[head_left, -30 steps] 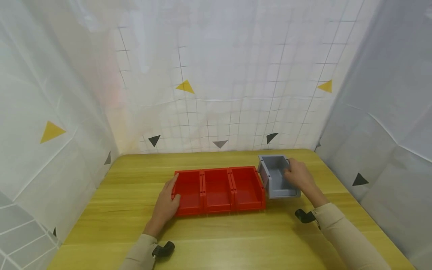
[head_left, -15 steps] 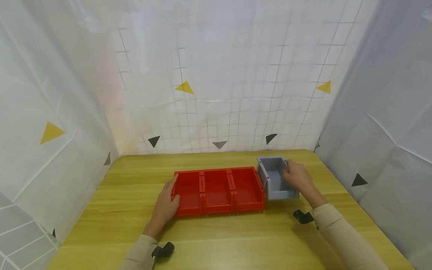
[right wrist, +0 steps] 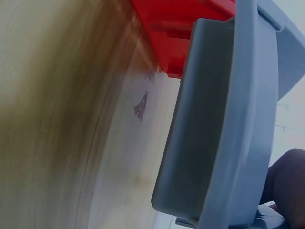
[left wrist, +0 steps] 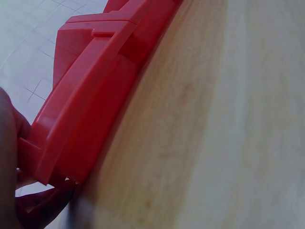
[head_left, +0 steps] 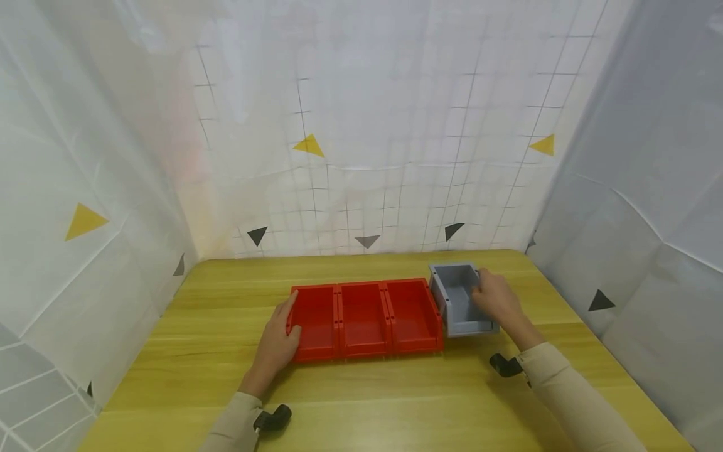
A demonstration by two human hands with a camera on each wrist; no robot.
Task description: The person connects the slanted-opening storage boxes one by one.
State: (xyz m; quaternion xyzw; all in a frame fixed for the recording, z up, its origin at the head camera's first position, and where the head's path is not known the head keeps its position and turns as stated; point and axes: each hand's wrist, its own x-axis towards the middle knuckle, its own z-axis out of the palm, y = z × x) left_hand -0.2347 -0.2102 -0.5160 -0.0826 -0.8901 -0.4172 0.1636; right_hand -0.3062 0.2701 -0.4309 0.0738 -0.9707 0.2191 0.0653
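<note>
Three red storage bins stand side by side in a row on the table: a left bin [head_left: 317,321], a middle bin [head_left: 363,314] and a right bin [head_left: 412,314]. My left hand [head_left: 275,339] grips the outer side wall of the left bin, thumb over the rim; some fingers are hidden behind that wall. To the right of the row is a grey bin [head_left: 462,294], right beside the right red bin, its front reaching lower in view than theirs edge-on. My right hand [head_left: 497,301] grips its right wall, thumb inside. All the bins look empty inside.
The wooden table [head_left: 361,408] extends in front of the bins and to both sides. White sheeting [head_left: 367,125] with grid lines and coloured triangles encloses the back and sides. A black wrist device [head_left: 273,419] sits on the left sleeve, another [head_left: 505,365] on the right.
The grey bin, in my right hand, has shifted slightly left and toward me, closer against the right red bin. My left hand and the red bins stay put.
</note>
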